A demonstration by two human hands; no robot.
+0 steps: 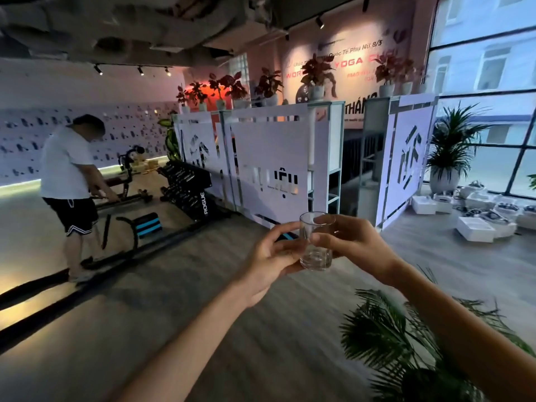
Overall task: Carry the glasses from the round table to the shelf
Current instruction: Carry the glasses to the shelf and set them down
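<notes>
Mid-carry. Clear glass (316, 242) is held upright in front of the chest, over open floor, both hands on it. Round table isn't in view.

Left hand (269, 256): fingers curled round the left side of the glass, thumb near the rim. Right hand (356, 242): fingers closed on the right side and upper rim. Both grips are closed on the glass, but they look like fingertip pinches, not full wraps.

Risks as I judge them:
- Smooth wall plus fingertip hold: a slip drops it on hard floor.
- Palm plant (406, 343) near right, close to the right forearm; fronds could snag the elbow.
- Person in a white shirt (69, 175) far left, well apart, low risk.
- White shelf unit (324, 158) ahead is the likely target; a rim knock against its frame on placing could chip the glass.
</notes>
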